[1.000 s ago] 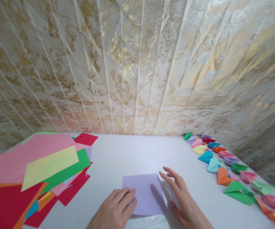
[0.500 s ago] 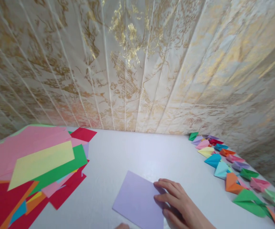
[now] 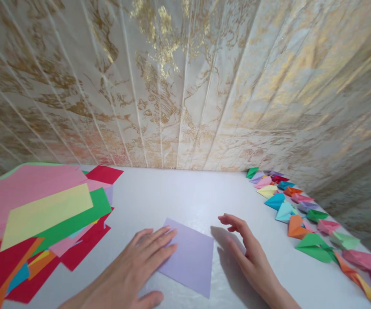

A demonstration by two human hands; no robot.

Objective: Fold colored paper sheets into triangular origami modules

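A lilac square of paper (image 3: 191, 257) lies turned like a diamond on the white table (image 3: 179, 197). My left hand (image 3: 134, 268) rests flat on its left corner, fingers stretched out and holding nothing. My right hand (image 3: 248, 253) hovers just right of the sheet, fingers apart and slightly curled, a small gap from the paper's right corner.
A loose heap of coloured sheets (image 3: 40, 219), pink, yellow, green and red, covers the table's left side. Several folded paper pieces (image 3: 301, 214) run in a row along the right edge. A gold-patterned cloth (image 3: 185, 86) hangs behind the table.
My left hand has come back into view and settled on the lilac sheet's left corner. My right hand has lifted off the sheet and moved right. The sheet has turned.
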